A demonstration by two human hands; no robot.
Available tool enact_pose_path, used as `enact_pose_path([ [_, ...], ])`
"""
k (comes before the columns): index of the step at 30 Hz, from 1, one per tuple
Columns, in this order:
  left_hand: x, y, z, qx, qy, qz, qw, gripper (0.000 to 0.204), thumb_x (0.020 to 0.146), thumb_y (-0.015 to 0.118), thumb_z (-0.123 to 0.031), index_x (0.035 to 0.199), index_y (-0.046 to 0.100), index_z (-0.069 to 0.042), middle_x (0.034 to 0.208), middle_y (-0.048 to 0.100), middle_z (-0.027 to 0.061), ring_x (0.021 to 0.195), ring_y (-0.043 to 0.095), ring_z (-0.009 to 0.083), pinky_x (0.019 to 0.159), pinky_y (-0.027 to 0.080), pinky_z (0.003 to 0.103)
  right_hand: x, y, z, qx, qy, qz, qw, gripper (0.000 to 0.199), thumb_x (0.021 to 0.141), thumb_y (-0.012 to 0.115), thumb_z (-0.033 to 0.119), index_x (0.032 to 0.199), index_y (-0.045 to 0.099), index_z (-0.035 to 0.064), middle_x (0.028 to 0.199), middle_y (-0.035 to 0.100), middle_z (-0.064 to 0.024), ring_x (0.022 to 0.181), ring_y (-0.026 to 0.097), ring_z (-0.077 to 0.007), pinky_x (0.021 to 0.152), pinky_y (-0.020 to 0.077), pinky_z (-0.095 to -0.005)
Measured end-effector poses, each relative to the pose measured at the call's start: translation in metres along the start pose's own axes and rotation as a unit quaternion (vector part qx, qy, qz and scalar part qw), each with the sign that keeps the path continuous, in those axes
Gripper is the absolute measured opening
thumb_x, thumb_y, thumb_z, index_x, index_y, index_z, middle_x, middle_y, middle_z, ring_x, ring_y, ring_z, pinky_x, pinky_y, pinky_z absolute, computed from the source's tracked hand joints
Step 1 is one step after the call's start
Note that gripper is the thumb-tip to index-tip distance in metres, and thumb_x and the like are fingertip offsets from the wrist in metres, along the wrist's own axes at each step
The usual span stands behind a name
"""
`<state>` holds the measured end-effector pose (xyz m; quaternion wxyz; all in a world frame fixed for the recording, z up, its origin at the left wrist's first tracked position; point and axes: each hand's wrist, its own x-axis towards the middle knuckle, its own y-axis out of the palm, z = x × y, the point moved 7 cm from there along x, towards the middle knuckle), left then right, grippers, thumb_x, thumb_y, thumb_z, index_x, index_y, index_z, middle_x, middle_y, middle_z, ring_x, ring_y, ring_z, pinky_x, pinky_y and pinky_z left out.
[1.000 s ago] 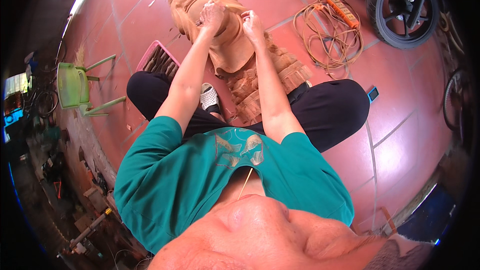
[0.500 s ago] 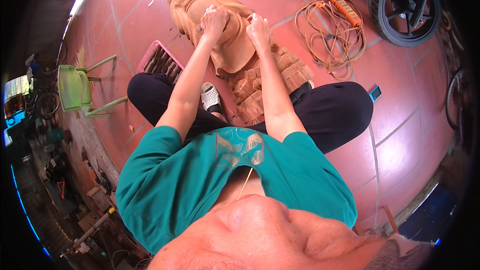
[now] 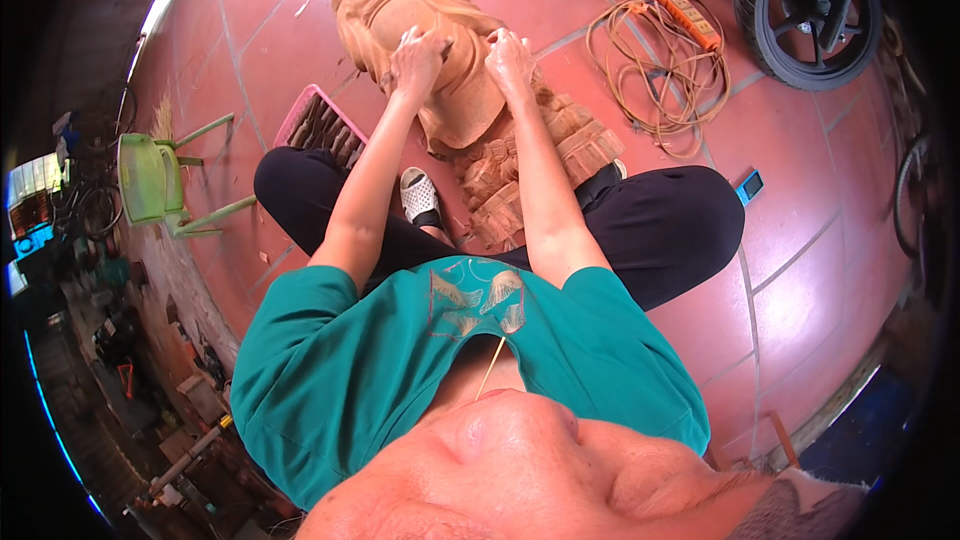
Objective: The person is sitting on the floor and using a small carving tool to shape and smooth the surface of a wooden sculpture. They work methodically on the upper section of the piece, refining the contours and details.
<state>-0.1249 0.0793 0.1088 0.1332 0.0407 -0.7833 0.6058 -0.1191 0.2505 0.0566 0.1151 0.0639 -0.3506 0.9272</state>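
Observation:
Between my legs a carved wooden statue [image 3: 470,112] lies on the floor, its narrow end far off to the left and its rough, blocky base toward my right foot. Over the statue's left side is my left hand [image 3: 416,62], fingers curled in. My right hand [image 3: 510,62] is closed too, at the statue's right edge, fingertips drawn together. Whatever either hand may grip is too small or hidden to make out.
Left of the statue stands a pink basket [image 3: 318,118] of dark-handled tools, with a green plastic chair [image 3: 148,180] beyond. To the right lie a coiled cable [image 3: 655,90], an orange power strip [image 3: 687,18] and a small blue device [image 3: 750,187]. A motorcycle wheel [image 3: 808,15] is far right.
My left hand has shifted a little toward me and to the left over the statue. My right hand has moved slightly left. Both remain closed.

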Motion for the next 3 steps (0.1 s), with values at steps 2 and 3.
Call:
enact_pose_path([
  [2,0.026,0.013,0.000,0.032,0.019,-0.006,0.999,0.019,0.083,0.068,-0.027,0.087,0.070,-0.008,0.094,0.063,0.0166,0.096,0.062,0.0338,0.079,0.051,0.046,0.001,0.001,-0.002,-0.007,0.003,0.005,1.000,0.012,0.083,0.058,0.008,0.093,0.065,0.0091,0.096,0.068,-0.0119,0.092,0.061,-0.0344,0.082,0.0489,-0.0438],
  [3,0.040,0.022,0.004,0.040,0.029,-0.006,0.999,0.021,0.082,0.070,-0.028,0.088,0.070,-0.008,0.095,0.064,0.0169,0.098,0.062,0.0347,0.079,0.051,0.047,-0.001,0.001,0.000,0.005,0.009,0.016,1.000,0.013,0.083,0.059,0.009,0.094,0.065,0.0089,0.098,0.067,-0.0134,0.093,0.060,-0.0344,0.083,0.0490,-0.0449],
])
